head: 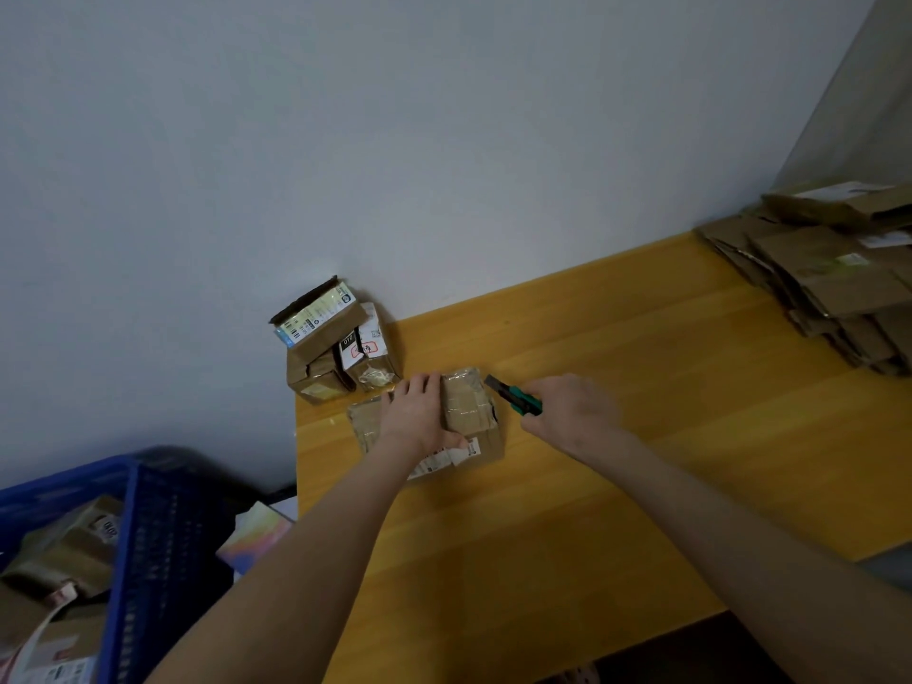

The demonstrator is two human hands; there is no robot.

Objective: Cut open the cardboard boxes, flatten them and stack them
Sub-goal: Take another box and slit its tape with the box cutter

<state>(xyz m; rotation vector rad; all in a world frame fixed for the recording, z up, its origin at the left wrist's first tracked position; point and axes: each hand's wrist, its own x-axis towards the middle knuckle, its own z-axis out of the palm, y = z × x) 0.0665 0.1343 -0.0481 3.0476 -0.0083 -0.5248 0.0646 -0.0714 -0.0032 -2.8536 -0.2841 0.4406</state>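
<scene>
Storeroom with stacked flattened cartons (829,283), blue crate (163,535).

Taped cardboard box (469,412), wood-grain table (641,387)

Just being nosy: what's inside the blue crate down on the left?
The blue crate holds taped, labelled cardboard boxes. Its wall hides whatever lies deeper.

One left hand (417,412), one right hand (572,412), one knife (513,399), one taped box (469,404), one blue crate (163,535), one table (641,362)
</scene>
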